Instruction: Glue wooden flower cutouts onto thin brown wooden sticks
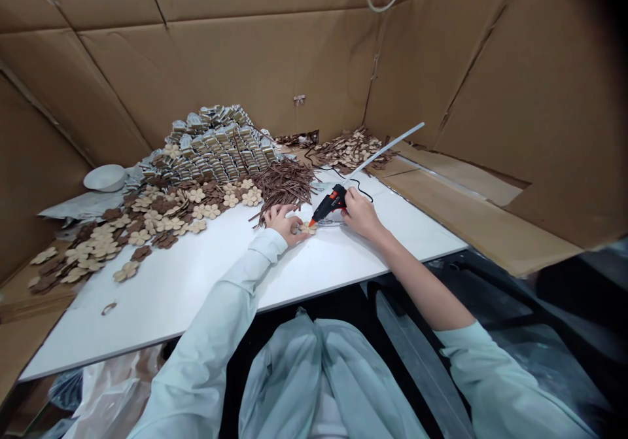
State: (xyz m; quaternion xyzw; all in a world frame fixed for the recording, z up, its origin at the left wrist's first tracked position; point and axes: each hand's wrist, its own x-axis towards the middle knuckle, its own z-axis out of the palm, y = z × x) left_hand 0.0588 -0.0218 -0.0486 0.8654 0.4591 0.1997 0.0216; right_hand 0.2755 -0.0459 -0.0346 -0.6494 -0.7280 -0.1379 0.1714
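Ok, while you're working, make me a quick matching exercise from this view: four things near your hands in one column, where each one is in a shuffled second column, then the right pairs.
Things:
1. hot glue gun
2. long white glue stick
3. pale wooden flower cutout
4. heap of thin brown strips

Places:
A. Sticking out of the rear of the gun
B. On the white board, just beyond the left hand
C. Gripped in the right hand
D. Under the left hand's fingertips

Pairs: 1-C, 2-A, 3-D, 4-B
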